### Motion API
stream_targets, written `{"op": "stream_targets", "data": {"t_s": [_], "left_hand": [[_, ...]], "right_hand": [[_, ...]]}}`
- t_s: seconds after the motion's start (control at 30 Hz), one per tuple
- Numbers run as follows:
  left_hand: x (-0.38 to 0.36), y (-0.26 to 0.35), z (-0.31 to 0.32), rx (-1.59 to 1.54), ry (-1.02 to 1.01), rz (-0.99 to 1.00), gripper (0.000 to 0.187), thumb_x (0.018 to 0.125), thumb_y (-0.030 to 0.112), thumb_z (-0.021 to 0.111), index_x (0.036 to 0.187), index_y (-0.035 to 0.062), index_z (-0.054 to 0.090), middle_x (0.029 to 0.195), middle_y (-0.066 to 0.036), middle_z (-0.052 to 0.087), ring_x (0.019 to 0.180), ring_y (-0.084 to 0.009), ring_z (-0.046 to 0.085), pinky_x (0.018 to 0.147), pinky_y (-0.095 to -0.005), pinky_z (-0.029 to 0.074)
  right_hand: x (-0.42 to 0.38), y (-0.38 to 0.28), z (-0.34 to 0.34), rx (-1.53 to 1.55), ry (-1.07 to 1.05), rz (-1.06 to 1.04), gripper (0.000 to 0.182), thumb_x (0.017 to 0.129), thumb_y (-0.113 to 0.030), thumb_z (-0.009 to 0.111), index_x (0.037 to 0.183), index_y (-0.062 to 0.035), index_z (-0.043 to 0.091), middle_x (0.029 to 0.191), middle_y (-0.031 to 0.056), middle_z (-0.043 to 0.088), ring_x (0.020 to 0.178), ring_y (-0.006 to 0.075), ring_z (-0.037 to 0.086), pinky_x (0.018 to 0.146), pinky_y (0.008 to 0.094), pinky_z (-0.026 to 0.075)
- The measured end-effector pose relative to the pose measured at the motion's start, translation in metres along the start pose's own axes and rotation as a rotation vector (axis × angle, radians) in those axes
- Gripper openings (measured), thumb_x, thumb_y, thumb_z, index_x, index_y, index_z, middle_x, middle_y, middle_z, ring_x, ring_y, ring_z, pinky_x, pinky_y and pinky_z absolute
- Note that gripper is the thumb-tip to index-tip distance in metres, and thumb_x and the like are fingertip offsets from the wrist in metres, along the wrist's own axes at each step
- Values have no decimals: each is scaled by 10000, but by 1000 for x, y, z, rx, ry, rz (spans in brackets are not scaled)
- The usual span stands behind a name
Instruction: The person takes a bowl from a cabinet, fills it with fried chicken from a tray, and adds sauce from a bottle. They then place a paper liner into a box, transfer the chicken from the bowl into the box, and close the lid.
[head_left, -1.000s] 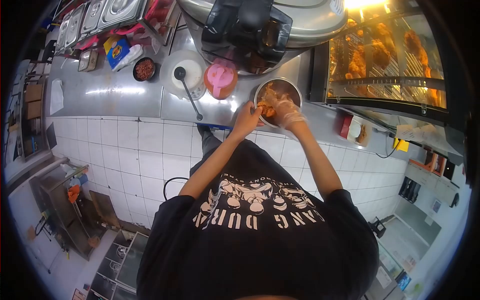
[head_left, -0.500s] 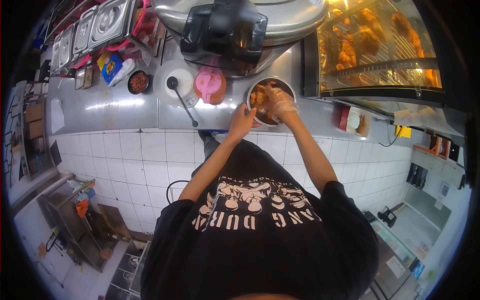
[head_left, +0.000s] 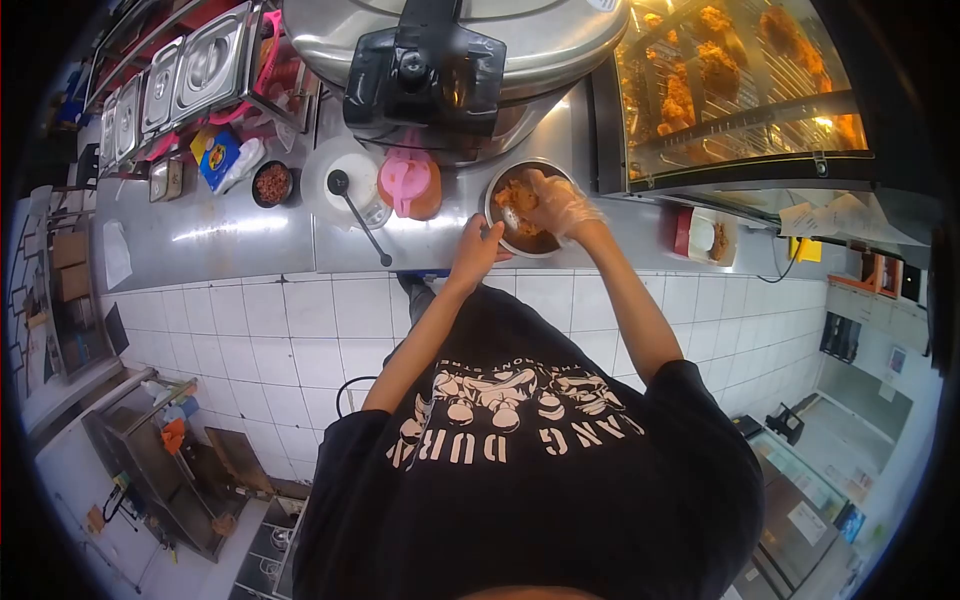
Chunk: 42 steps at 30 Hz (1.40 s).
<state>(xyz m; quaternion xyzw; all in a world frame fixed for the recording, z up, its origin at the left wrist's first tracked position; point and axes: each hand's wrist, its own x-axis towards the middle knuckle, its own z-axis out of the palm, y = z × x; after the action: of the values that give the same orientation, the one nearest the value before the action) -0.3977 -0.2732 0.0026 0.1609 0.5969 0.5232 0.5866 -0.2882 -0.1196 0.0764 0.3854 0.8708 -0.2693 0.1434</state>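
Chicken, fried by look: 1 lot, in metal bowl, nr. front edge of counter. L hand: thumb & fingers holding bowl at near-left rim. R hand, clear glove: fingers narrow, at chicken; grip can't tell, tips blurred. Step, prob.: turning chicken. Next move calls for: steady bowl, R fingers inside rim.
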Motion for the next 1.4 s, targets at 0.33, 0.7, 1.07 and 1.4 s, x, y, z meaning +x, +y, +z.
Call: {"op": "stream_targets", "data": {"t_s": [0.33, 0.7, 1.07, 1.4], "left_hand": [[-3, 9, 2, 14, -7, -31, 271, 975, 205, 543, 1022, -24, 406, 1030, -139, 497, 764, -226, 674, 620, -300, 614], [-5, 9, 2, 4, -4, -4, 263, 980, 204, 528, 1046, -25, 418, 1048, -159, 547, 780, -207, 670, 646, -303, 612], [-9, 19, 3, 62, -17, -42, 293, 984, 254, 531, 996, -23, 438, 977, -139, 548, 770, -213, 667, 689, -295, 607], [-9, 8, 7, 75, 62, -15, 342, 981, 199, 529, 1130, -63, 369, 1081, -188, 470, 849, -270, 658, 731, -359, 615]], "right_hand": [[10, -4, 11, 60, 9, 92, 378, 771, -236, 700, 1082, -53, 586, 1122, 201, 611, 1035, 371, 621, 894, 437, 505], [-2, -15, -8, 2, 38, -21, 416, 791, -233, 658, 1155, -46, 588, 1127, 198, 625, 1023, 346, 626, 886, 424, 496], [11, 3, 14, -100, 49, -129, 353, 840, -248, 625, 1155, -93, 591, 1146, 163, 622, 1057, 340, 619, 883, 438, 503], [27, 36, 51, -155, 11, -227, 464, 764, -217, 710, 1188, -80, 581, 1271, 200, 538, 1138, 358, 562, 906, 407, 502]]}}
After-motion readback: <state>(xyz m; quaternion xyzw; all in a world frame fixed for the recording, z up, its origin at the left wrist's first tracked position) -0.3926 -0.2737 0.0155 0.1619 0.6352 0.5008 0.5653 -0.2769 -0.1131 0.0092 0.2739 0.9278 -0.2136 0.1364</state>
